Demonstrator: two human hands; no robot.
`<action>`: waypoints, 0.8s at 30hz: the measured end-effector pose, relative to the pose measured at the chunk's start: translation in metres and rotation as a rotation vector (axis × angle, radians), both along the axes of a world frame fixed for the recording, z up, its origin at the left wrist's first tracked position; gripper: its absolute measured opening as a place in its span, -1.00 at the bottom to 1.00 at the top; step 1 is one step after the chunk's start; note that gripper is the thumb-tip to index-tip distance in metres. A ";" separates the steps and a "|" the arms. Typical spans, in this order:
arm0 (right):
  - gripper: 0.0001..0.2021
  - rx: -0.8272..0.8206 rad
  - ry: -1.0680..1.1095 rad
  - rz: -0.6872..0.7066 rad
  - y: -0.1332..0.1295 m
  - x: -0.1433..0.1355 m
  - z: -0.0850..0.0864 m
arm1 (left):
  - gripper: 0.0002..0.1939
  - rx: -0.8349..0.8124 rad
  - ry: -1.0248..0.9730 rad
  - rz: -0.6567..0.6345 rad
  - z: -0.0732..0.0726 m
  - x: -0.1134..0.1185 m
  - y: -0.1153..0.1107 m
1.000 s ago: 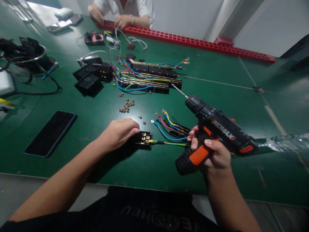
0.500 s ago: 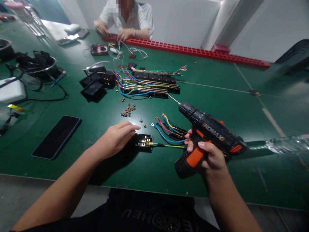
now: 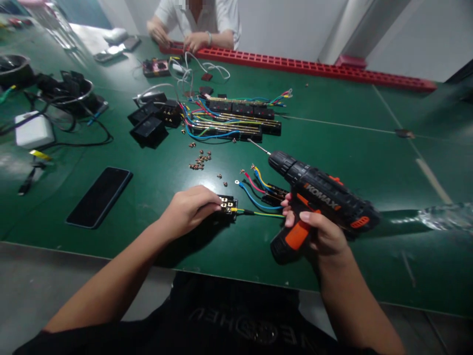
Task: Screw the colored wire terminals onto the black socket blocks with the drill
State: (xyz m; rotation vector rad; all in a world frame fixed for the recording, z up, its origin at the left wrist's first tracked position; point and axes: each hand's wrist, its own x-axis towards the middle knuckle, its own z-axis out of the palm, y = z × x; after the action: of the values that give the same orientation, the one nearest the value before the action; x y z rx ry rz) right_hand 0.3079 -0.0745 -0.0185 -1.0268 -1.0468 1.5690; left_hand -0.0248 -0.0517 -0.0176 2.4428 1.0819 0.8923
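Observation:
My right hand (image 3: pixel 321 229) is wrapped round the grip of a black and orange cordless drill (image 3: pixel 321 192), its long bit pointing up and left, clear of the parts. My left hand (image 3: pixel 194 209) has its fingers pinched together at the left part of a small black terminal block (image 3: pixel 229 204) with brass contacts. Whatever the fingertips hold, if anything, is hidden. A green-yellow wire (image 3: pixel 264 214) runs right from the block. Beyond the block lie loose screws (image 3: pixel 199 160). Blue, red and yellow wires with ring lugs lead to a black strip (image 3: pixel 275 195), partly behind the drill hand.
Wired black socket strips (image 3: pixel 240 118) lie farther back, beside black boxes (image 3: pixel 150 129). A phone (image 3: pixel 99 197) lies at left, near a white adapter (image 3: pixel 34 130) and bowls of black parts. Across the table a person's hands rest by a long red rail (image 3: pixel 295 61).
My left hand has moved right and its fingers have closed over the terminal block's left part. The drill stays in my right hand, nearly still. The view has shifted slightly.

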 end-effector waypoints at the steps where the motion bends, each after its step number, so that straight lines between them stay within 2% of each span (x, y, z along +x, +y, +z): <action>1: -0.58 -0.005 -0.006 0.001 0.000 -0.001 0.000 | -0.87 -0.007 0.001 -0.019 -0.001 0.003 0.000; 5: -0.60 -0.014 -0.002 0.019 -0.002 -0.002 -0.002 | -0.88 -0.043 -0.003 -0.064 -0.005 0.010 0.000; 11: -0.64 0.007 -0.012 0.046 -0.008 -0.003 -0.007 | -0.84 -0.024 0.067 -0.003 -0.008 0.015 0.007; 17: -0.77 0.029 -0.071 0.093 -0.012 -0.003 -0.008 | -0.85 -0.103 0.148 -0.177 0.000 0.011 0.030; 24: -0.74 0.035 -0.109 0.107 -0.019 0.001 -0.007 | -0.77 -0.097 0.277 -0.279 0.002 0.007 0.044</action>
State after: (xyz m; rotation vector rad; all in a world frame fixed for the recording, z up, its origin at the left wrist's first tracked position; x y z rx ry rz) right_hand 0.3089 -0.0935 -0.0260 -1.0571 -1.2177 1.5882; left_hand -0.0174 -0.0073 -0.0160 2.6013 0.8143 0.4156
